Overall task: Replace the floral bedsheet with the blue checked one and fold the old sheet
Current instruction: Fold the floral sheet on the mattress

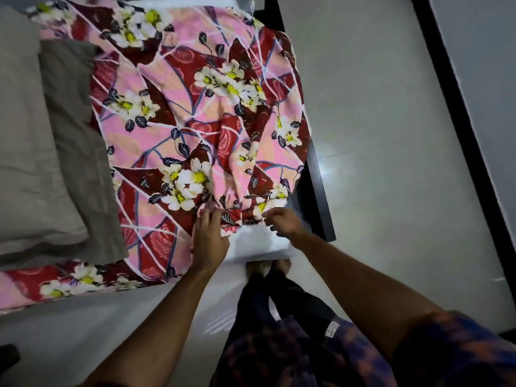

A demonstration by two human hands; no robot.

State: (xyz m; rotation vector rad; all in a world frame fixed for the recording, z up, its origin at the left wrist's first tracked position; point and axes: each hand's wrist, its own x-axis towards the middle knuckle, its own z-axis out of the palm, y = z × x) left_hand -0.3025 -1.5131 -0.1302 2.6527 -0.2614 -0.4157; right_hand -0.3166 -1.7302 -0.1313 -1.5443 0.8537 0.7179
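**Two hands at the loose corner of a floral bedsheet**

Nearest, at 6 o'clock, a blue and orange checked shirt [349, 358] fills the bottom edge. Just above it are dark trousers and two bare feet [268, 268].

Two bare forearms rise from 7 and 5 o'clock toward the middle. The left hand [208, 238] lies back-up on the cloth just below centre. Its fingertips reach into a gathered fold, but blur hides whether they grip. The right hand [282, 220] is just to the right, apart from the left. Its fingers are curled and pinch the hem of the sheet.

Between and below the hands is the bare white corner of a mattress [257, 244], with the sheet's corner off it.

The pink and dark-red floral bedsheet [195, 121], printed with white and yellow blossoms, is on the bed. It runs wrinkled from the hands toward 12 o'clock and covers most of the mattress. At 8 o'clock it hangs over the near side.

At 9 o'clock sits a pale grey pillow [25, 163]. A darker grey-brown cloth [81, 152] lies beside it, partly over the sheet.

At 3 o'clock from the hands, a black bed frame [318, 191] edges the mattress. Beyond it is a pale grey tiled floor [377, 135]. Farthest, from 1 to 4 o'clock, a black skirting strip [462, 135] runs along a pale wall.
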